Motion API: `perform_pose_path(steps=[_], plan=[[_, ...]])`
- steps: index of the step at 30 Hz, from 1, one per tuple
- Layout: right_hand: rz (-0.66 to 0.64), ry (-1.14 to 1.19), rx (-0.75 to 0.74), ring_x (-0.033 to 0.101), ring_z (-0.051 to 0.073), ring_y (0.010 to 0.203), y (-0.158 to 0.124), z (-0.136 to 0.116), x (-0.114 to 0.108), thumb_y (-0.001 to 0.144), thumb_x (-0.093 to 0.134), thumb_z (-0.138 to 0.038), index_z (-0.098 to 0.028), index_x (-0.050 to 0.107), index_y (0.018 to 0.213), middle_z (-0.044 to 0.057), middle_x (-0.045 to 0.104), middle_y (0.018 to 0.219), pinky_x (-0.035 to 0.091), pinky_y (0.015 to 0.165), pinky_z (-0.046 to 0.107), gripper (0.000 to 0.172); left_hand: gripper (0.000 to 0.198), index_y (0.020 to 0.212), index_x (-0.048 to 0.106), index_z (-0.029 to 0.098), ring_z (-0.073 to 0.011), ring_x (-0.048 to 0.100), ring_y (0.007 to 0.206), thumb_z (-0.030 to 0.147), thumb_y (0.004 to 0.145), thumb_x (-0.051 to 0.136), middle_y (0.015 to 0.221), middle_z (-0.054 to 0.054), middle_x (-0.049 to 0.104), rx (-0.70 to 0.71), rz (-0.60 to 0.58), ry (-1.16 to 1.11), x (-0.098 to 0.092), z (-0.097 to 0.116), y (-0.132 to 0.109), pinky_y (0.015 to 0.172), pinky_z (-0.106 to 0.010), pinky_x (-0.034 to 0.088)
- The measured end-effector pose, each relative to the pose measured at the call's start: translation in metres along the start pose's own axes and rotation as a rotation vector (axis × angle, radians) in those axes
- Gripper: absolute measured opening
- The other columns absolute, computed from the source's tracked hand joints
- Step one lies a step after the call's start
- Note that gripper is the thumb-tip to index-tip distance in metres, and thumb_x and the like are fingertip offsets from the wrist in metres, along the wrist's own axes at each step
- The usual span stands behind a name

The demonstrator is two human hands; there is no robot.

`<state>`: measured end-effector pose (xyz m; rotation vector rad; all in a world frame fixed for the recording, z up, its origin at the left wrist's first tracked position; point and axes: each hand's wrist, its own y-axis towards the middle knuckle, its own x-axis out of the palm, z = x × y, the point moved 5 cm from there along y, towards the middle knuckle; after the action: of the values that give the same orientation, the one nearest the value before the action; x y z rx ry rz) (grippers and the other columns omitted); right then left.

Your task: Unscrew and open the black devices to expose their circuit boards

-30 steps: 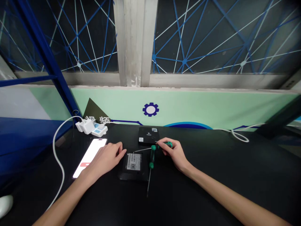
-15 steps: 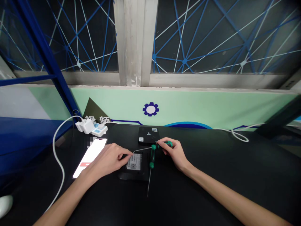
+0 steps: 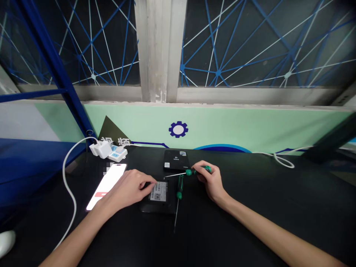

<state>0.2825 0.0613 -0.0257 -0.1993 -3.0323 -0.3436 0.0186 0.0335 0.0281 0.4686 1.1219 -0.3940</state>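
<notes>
On the dark table lies a solid-state drive [image 3: 158,191], black with a white printed label, on or part of a thicker black block. My left hand [image 3: 136,187] has thumb and forefinger closed at the drive's left edge, touching it. My right hand [image 3: 210,180] grips a green-and-black screwdriver [image 3: 198,171] by its handle. Its thin shaft points left, the tip just above the drive's top edge, with a tiny speck at it. A second screwdriver [image 3: 180,188] lies right of the drive, its shaft toward me.
Behind the drive lies a flat black box [image 3: 175,160] with a small white code label. A lit phone [image 3: 108,185] is partly under my left forearm. A white power strip with plugs [image 3: 107,149] and a white cable [image 3: 64,167] sit left; a white rounded object [image 3: 7,243] stands at the near left.
My right hand has moved right with the screwdriver, drawing its tip away from my left fingertips. My left hand stays nearly still on the drive.
</notes>
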Motion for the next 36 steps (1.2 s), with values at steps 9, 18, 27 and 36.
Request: perform_pose_path(steps=[9, 18, 27, 36], plan=[[0.141, -0.020, -0.033, 0.033, 0.010, 0.049, 0.001, 0.000, -0.008, 0.069, 0.069, -0.029, -0.018, 0.061, 0.060, -0.003, 0.047, 0.055, 0.022, 0.045, 0.023, 0.017, 0.028, 0.099, 0.071, 0.026, -0.0116, 0.051, 0.046, 0.034, 0.094, 0.045, 0.050, 0.006, 0.053, -0.107, 0.042, 0.058, -0.002, -0.010, 0.002, 0.052, -0.023, 0.032], [0.152, -0.148, -0.106, 0.043, 0.014, 0.056, -0.001, -0.012, -0.006, 0.069, 0.063, -0.026, -0.018, 0.059, 0.055, 0.000, 0.052, 0.058, 0.028, 0.048, 0.025, 0.016, 0.030, 0.102, 0.068, 0.026, -0.0144, 0.055, 0.050, 0.038, 0.095, 0.041, 0.053, 0.005, 0.056, -0.184, 0.001, 0.101, 0.000, -0.015, 0.002, 0.051, -0.024, 0.029], [0.160, -0.115, -0.090, 0.041, 0.013, 0.055, 0.000, -0.007, -0.008, 0.071, 0.064, -0.026, -0.019, 0.059, 0.059, -0.002, 0.050, 0.059, 0.029, 0.049, 0.025, 0.015, 0.031, 0.106, 0.066, 0.027, -0.0162, 0.057, 0.054, 0.040, 0.096, 0.040, 0.057, 0.004, 0.058, -0.222, -0.025, 0.112, 0.001, -0.019, 0.002, 0.053, -0.025, 0.031], [0.151, -0.130, -0.103, 0.043, 0.013, 0.054, -0.001, -0.006, -0.009, 0.072, 0.064, -0.026, -0.019, 0.059, 0.060, -0.002, 0.052, 0.059, 0.031, 0.049, 0.026, 0.015, 0.031, 0.108, 0.066, 0.027, -0.0170, 0.059, 0.055, 0.040, 0.095, 0.040, 0.057, 0.003, 0.059, -0.234, -0.043, 0.113, 0.003, -0.020, 0.001, 0.053, -0.026, 0.031]])
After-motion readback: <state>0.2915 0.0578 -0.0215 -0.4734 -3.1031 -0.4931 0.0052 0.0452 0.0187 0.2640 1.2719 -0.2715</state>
